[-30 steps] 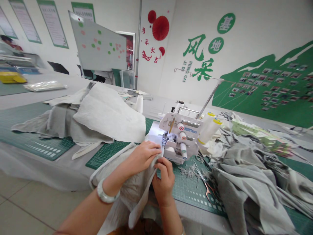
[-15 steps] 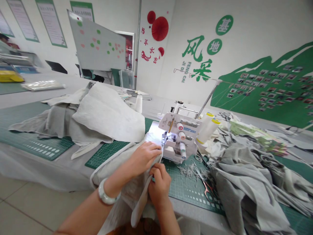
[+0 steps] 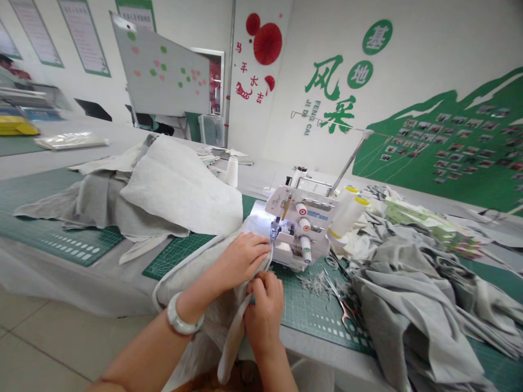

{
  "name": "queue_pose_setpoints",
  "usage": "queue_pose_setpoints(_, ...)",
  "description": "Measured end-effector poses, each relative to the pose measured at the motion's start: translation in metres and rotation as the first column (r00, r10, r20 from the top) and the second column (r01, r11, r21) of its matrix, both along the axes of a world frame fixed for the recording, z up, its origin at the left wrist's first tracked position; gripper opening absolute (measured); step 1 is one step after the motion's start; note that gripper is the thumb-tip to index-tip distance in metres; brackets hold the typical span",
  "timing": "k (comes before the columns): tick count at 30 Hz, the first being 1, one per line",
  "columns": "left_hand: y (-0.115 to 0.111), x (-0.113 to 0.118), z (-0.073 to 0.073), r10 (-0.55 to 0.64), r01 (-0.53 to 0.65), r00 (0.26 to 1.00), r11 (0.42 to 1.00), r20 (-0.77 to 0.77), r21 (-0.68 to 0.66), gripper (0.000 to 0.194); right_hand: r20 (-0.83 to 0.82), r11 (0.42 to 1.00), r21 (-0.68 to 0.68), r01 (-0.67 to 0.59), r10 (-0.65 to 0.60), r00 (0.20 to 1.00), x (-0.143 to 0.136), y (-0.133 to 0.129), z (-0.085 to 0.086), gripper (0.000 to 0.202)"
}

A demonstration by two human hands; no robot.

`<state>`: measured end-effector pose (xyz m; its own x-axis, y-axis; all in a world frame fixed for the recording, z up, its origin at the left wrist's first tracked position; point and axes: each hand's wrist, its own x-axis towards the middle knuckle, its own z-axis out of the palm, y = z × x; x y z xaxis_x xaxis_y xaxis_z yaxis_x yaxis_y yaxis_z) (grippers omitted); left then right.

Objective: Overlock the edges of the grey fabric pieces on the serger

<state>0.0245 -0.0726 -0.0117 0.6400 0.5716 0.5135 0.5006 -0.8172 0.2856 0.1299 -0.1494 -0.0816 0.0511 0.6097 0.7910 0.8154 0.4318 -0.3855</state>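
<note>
A white sewing machine (image 3: pixel 302 220) with several thread dials stands on a green cutting mat, its lamp lit over the needle area. Grey fabric (image 3: pixel 192 277) runs from the machine toward me and hangs off the table edge. My left hand (image 3: pixel 245 257), with a pale bangle on the wrist, lies on the fabric just before the needle area, fingers close together and pressing it. Lower and to the right, my right hand (image 3: pixel 265 305) pinches the fabric's edge with curled fingers. Something small and teal shows at its fingertips.
Scissors (image 3: pixel 345 310) and thread scraps (image 3: pixel 316 286) lie right of the machine. A large heap of grey fabric (image 3: pixel 412 305) covers the right side. Pale and grey cloth (image 3: pixel 183 185) is spread at left. Thread cones (image 3: pixel 347 212) stand behind the machine. A person (image 3: pixel 12 73) is far left.
My right hand has shifted slightly up and left with the fabric edge, and the hanging fold below it has moved a little. The view has tilted slightly.
</note>
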Motion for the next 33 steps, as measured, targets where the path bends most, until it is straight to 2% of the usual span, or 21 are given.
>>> queue_pose_setpoints(8,0.0005,-0.0003,-0.0019,0.016,-0.013,0.999,0.998,-0.046,0.063,0.024,-0.093,0.984,-0.094,-0.152,0.143,0.985,-0.0013,-0.0027,-0.0034,0.028)
queue_pose_setpoints(13,-0.0024,-0.0018,-0.0013,-0.001,0.003,0.999,0.999,-0.041,0.046,0.025,-0.14,0.976,-0.076,-0.204,0.192,0.971,0.0004,-0.0019,-0.0055,0.029)
queue_pose_setpoints(19,-0.0017,-0.0004,0.0001,0.002,0.0,0.999,0.999,-0.051,0.042,0.024,-0.147,0.973,-0.04,-0.227,0.219,0.965,0.0002,0.0007,-0.0076,0.036)
queue_pose_setpoints(27,-0.0032,0.0,0.0003,0.0,0.004,0.997,0.998,-0.077,0.061,0.027,-0.19,0.96,-0.086,-0.266,0.247,0.95,0.0021,-0.0007,-0.0081,0.036)
queue_pose_setpoints(33,-0.0043,-0.0008,0.0,0.012,-0.009,0.997,0.999,-0.078,0.043,0.029,-0.144,0.972,-0.098,-0.212,0.197,0.97,0.002,-0.0021,-0.0065,0.03)
